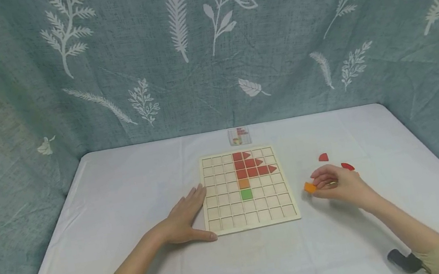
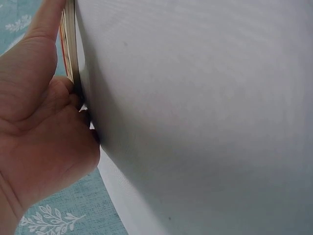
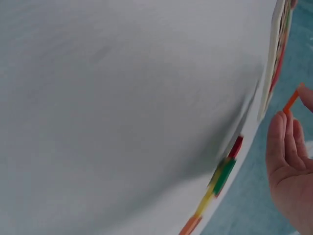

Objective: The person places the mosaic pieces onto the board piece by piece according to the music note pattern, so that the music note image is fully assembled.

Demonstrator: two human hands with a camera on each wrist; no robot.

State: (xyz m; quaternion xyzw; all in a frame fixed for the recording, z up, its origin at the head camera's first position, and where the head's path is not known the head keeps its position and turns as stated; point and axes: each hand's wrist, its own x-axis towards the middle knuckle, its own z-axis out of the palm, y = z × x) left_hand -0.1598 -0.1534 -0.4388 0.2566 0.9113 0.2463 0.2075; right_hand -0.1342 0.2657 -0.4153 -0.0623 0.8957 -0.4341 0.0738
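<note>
A wooden grid board (image 1: 255,227) lies on the white table with its red, orange and green tiles set in squares. Along its left side rests my left hand (image 1: 184,215), fingers stretched out against the edge and thumb at the near left corner. My right hand (image 1: 337,184) is raised just right of the board, pinching an orange square tile (image 1: 310,188) between thumb and fingertips. In the right wrist view the same orange tile (image 3: 292,101) shows edge-on. Red tiles form three rows ending in points, with an orange tile (image 1: 243,183) and a green tile (image 1: 246,194) below them.
A small picture card (image 1: 239,136) lies behind the board. Two rounded red pieces (image 1: 323,157) lie on the table near my right hand. Green (image 3: 225,176), yellow and other coloured pieces appear in the right wrist view. A patterned curtain (image 1: 213,95) hangs behind the table.
</note>
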